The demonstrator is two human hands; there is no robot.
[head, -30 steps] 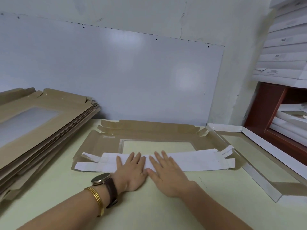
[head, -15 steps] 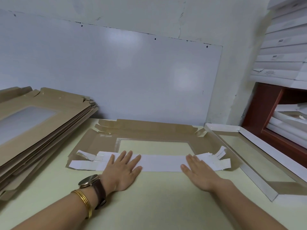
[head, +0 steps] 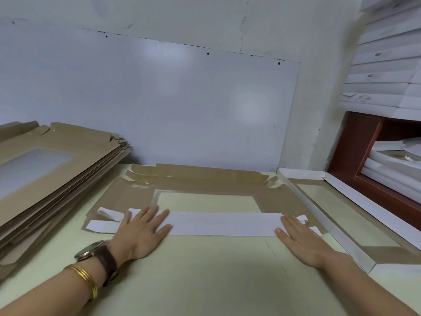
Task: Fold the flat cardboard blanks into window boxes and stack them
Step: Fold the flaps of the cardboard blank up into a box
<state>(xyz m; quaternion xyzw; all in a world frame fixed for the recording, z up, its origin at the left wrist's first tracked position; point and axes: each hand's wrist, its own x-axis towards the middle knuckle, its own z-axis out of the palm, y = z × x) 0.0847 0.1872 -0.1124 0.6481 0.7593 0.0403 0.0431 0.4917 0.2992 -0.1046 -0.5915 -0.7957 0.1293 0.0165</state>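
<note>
Pressed flat, fingers straight: left hand [head: 139, 233] and right hand [head: 298, 238] on folded flap [head: 223, 226] of blank [head: 127, 190]. Flap hides near edge of window [head: 205, 201].

Small printed marks [head: 377, 54] on the stacked white boxes [head: 387, 92] are too blurred to read.

Both hands lie flat on the blank's [head: 205, 185] folded white flap [head: 223, 226], left hand [head: 141, 231] near its left end, right hand [head: 298, 238] at its right.
</note>
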